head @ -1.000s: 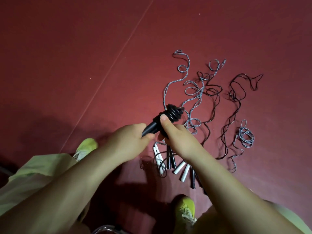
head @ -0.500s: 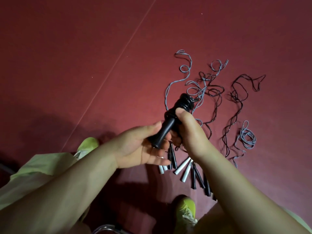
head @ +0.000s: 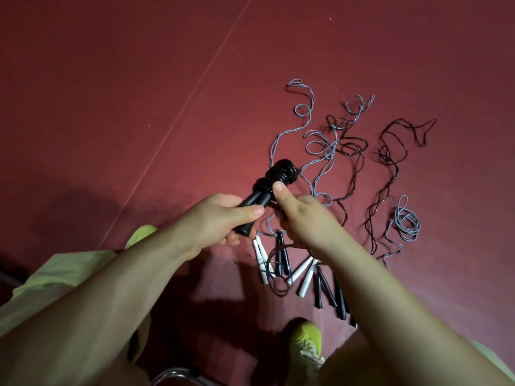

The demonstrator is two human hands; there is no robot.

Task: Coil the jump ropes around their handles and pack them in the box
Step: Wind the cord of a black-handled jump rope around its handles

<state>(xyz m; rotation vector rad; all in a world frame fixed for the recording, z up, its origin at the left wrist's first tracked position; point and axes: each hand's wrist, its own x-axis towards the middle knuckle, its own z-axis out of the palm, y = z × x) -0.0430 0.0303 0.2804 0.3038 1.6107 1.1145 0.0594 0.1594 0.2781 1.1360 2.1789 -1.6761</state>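
Dark red floor with one pale diagonal seam, perhaps matting.

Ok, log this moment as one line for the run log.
left hand: grips black plastic handles | right hand: pins coiled black rope | red floor: loose grey and black ropes | box: not visible

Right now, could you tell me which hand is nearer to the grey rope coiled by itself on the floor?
The right hand. It sits just left of the grey coil in the picture; the left hand is farther left, beyond the black handles.
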